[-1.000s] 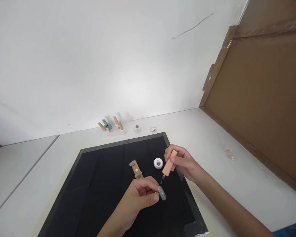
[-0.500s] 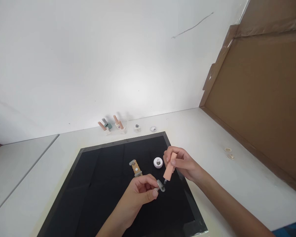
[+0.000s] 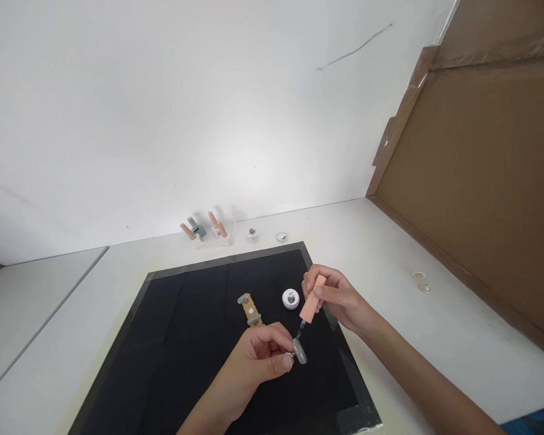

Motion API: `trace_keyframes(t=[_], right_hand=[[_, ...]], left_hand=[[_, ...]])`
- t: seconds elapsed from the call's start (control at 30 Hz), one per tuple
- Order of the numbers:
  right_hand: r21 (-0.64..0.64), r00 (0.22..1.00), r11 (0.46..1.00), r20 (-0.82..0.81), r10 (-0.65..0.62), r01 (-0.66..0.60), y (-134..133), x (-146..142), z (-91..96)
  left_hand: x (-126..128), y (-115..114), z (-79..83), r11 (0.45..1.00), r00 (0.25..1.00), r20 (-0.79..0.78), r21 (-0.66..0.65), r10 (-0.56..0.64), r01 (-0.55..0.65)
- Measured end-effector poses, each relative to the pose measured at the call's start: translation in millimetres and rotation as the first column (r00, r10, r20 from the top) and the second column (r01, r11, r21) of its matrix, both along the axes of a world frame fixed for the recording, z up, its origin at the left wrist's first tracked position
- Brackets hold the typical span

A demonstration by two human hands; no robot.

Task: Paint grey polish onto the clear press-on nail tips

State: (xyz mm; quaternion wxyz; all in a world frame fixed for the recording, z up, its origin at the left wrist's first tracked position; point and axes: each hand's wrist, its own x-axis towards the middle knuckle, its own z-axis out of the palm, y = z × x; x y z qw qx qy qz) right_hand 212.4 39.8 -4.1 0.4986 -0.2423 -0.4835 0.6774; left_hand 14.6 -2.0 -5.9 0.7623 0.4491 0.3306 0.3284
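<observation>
My left hand (image 3: 257,357) pinches the small metal stem under a greyish, glossy false nail (image 3: 300,351), just above the black mat (image 3: 194,338). Between the thumb and fingers of my right hand (image 3: 338,297) is a nail polish brush (image 3: 313,300), gripped by its peach cap. The dark bristles point down to the nail's upper end; I cannot tell whether they touch it. Beyond my left hand lies a tan wavy-edged strip (image 3: 249,309) with greyish nails on it, partly hidden by my fingers. A round white pot (image 3: 291,299) stands left of my right hand.
Along the white wall stand several polish bottles (image 3: 196,240) with peach or grey caps, an uncapped-looking bottle (image 3: 252,235) and a small white lid (image 3: 281,237). Two cream-coloured pieces (image 3: 424,288) lie at the right. Brown cardboard (image 3: 476,181) borders the right side.
The brush has lifted slightly from the nail's lower part to near its upper end. The nail has shifted a little down and right, turning to show more of its face.
</observation>
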Motion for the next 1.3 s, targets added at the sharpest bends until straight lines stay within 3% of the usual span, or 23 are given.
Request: trace_keyframes(t=[0.37,0.77,1.07,1.3], right_hand=[[0.035,0.995,0.995,-0.032,0.094,-0.093,0.9,0.0,-0.7],[0.002,0.999,0.999,0.013,0.046,-0.046,0.6,-0.8,-0.5],[0.022,0.995,0.996,-0.042,0.087,-0.086,0.4,1.1,-1.2],[0.023,0.993,0.993,0.023,0.116,-0.116,-0.3,-0.1,1.0]], left_hand=[[-0.1,2.2,3.9,0.999,1.000,-0.009,-0.019,0.027,-0.027],[-1.2,-0.2,1.2,1.000,1.000,-0.022,0.006,-0.020,0.020],[-1.2,0.3,-0.1,1.000,1.000,-0.023,0.004,-0.016,0.016],[-1.6,0.9,1.3,1.000,1.000,-0.017,0.000,-0.016,0.016]])
